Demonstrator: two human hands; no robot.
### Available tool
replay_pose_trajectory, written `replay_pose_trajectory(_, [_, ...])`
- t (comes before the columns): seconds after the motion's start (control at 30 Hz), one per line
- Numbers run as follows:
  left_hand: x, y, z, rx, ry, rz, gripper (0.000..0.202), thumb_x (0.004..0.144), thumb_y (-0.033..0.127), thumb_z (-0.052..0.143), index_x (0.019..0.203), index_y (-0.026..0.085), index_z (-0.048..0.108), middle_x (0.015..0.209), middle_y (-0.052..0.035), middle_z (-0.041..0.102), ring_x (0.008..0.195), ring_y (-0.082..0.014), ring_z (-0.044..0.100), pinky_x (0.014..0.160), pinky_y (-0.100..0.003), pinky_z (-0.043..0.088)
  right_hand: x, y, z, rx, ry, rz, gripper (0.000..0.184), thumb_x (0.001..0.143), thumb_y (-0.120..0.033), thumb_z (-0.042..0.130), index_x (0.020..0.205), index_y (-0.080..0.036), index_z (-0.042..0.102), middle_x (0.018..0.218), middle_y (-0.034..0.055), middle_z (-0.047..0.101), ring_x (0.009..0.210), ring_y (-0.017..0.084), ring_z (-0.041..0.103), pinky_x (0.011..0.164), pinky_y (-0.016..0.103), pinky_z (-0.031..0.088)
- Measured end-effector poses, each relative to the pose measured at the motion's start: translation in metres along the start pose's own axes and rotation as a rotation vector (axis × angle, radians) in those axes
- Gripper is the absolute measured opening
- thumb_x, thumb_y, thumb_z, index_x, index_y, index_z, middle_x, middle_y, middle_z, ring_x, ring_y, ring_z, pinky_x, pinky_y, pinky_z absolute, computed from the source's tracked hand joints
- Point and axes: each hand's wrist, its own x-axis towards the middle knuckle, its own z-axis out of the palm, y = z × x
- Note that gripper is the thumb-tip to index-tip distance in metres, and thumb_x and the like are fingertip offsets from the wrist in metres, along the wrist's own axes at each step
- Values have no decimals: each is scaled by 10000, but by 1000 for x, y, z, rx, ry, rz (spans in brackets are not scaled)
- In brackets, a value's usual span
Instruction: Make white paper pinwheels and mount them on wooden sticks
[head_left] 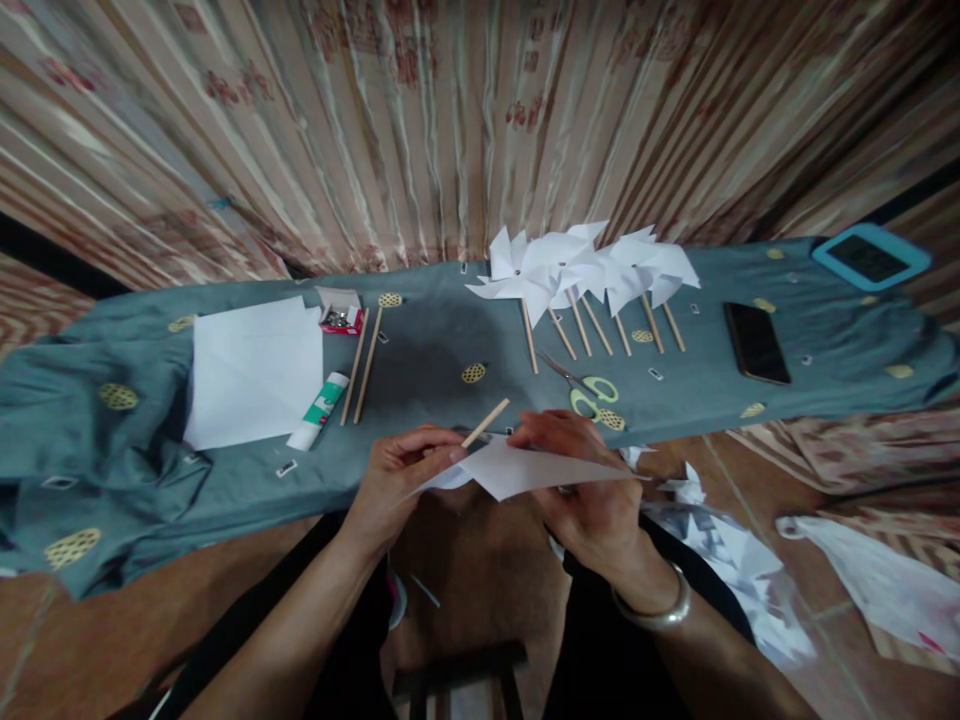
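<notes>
A white paper pinwheel (517,472) is between my hands at the table's near edge, its vanes partly hidden by my fingers. My left hand (412,465) pinches its left side, thumb on top. From beside that thumb a short length of wooden stick (487,421) slants up to the right. My right hand (585,480), with a bangle at the wrist, is closed around the paper's right side. Past my right hand lie scissors (581,385) with green handles. Several finished pinwheels (574,265) on wooden sticks lie overlapping at the back of the table.
On the table's left are a paper stack (251,375), a glue stick (319,412), an open red box (341,316) of small metal pins and two wooden sticks (367,367). A phone (756,342) and a blue-framed tablet (870,256) lie right. A bag of paper scraps (739,570) is on the floor.
</notes>
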Motion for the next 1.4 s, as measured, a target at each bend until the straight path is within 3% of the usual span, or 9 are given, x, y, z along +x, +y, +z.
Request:
replay_pose_trajectory(0.33, [0,-6,-1,32,27,22,197,585,349,831,676,190,759,690,-26,687,605,-132,586,543,-220,449,1,1,-1,10,9,45,555,863,-89,560,1367,-294,452,949,15,737,968,217,691,924,446,555])
replay_pose_trajectory(0.83, [0,-5,3,67,-18,56,98,584,287,799,627,212,753,648,-21,642,588,-139,563,538,-240,440,1,3,-4,-16,-5,59,565,884,-100,546,1377,-328,393,965,-16,734,979,204,688,955,445,536])
replay_pose_trajectory(1.4, [-1,-6,0,71,-65,113,158,592,301,835,671,185,762,645,-4,648,571,-102,561,532,-194,426,4,2,-2,-20,42,21,536,849,-64,592,1333,-249,457,953,13,735,957,196,689,935,404,543])
